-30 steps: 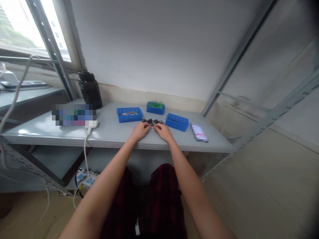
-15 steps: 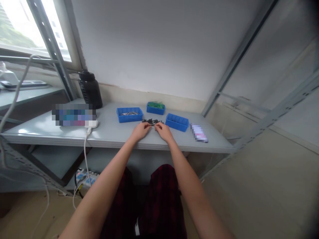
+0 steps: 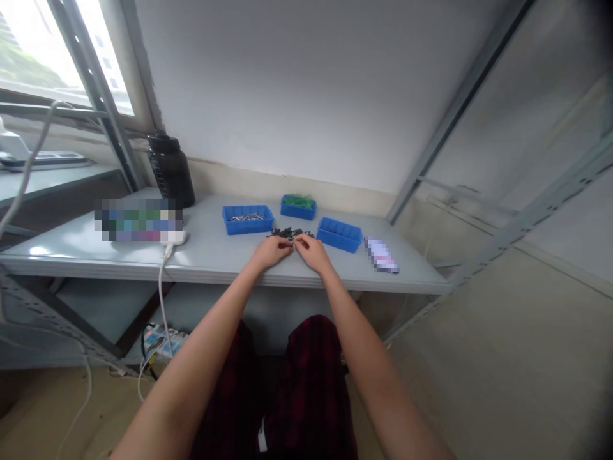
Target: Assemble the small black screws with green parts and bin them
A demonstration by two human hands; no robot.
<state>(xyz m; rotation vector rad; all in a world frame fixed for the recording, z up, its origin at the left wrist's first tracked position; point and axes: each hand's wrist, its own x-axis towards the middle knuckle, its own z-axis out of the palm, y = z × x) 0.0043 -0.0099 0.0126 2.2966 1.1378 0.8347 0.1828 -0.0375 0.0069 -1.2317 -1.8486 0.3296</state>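
Near the front edge of the grey shelf top point(image 3: 205, 249), my left hand point(image 3: 272, 251) and my right hand point(image 3: 310, 250) meet with their fingertips pinched together. Whatever lies between the fingers is too small to make out. Just behind the fingers is a loose pile of small black parts point(image 3: 287, 232). To the left of the pile stands a blue bin with thin silvery metal pieces point(image 3: 248, 218). Behind it sits a blue bin with green pieces point(image 3: 298, 206). Right of my hands is another blue bin point(image 3: 339, 234), its contents hard to see.
A phone-like flat object point(image 3: 381, 255), blurred out, lies at the right. On the left are a dark bottle point(image 3: 171, 169), a pixelated item point(image 3: 138, 220) and a white plug with a cable point(image 3: 172, 237). Metal uprights point(image 3: 460, 105) frame the shelf, and a wall stands behind.
My two hands have come closer together, the right hand's fingertips moving slightly left to meet the left hand's. The view has shifted a little; the bins stay in place.
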